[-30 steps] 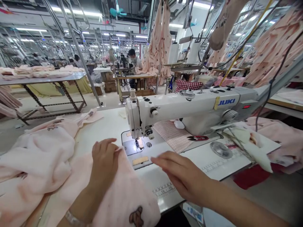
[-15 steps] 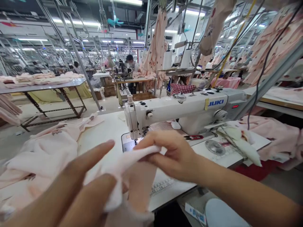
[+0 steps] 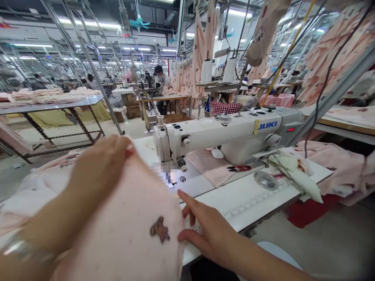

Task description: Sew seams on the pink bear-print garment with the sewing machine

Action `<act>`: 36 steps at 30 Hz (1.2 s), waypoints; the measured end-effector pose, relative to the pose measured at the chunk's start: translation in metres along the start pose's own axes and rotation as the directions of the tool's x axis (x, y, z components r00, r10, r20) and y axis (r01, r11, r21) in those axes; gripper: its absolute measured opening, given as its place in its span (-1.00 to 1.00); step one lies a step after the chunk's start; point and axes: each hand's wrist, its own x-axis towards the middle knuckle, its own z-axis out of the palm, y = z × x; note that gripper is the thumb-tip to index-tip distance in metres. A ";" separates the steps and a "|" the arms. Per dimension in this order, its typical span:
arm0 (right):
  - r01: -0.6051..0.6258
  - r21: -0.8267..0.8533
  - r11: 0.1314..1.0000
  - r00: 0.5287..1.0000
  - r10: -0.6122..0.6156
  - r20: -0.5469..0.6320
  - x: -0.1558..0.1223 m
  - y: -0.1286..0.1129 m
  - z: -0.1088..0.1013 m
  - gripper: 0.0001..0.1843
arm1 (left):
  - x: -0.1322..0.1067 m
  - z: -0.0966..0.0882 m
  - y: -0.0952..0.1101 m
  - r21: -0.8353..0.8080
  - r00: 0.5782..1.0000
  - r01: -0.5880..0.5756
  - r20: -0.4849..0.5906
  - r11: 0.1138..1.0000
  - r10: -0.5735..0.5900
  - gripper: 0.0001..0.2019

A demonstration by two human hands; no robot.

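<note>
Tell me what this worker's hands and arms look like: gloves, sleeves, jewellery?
No gloves: the left hand and right hand are bare, and no sleeves show on either forearm as far as the picture reaches. A thin, silvery bracelet, blurred at the picture's edge, circles the left wrist. No rings or watch show on the right hand.

Both of your forearms are bare right down to the lower edge of the frame. Your left hand (image 3: 96,168), left of centre, and your right hand (image 3: 205,230), low in the middle, are ungloved. A pale, silvery band (image 3: 14,246), blurred, circles your left arm at the lower left.
</note>
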 end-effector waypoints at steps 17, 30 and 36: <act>0.192 -0.015 0.981 0.981 -0.193 -0.008 0.040 0.007 0.008 -0.73 | -0.077 0.094 0.043 -0.429 0.856 -0.514 -0.198 0.743 0.478 -0.85; 0.053 -0.231 0.971 0.999 -0.051 0.015 0.021 0.019 0.001 -0.76 | -0.068 0.083 0.027 -0.437 0.880 -0.409 0.044 0.801 0.473 -0.72; 0.027 -0.247 0.969 0.995 -0.001 0.102 0.039 0.006 0.022 -0.66 | -0.062 0.073 0.026 -0.518 0.891 -0.348 0.076 0.781 0.447 -0.80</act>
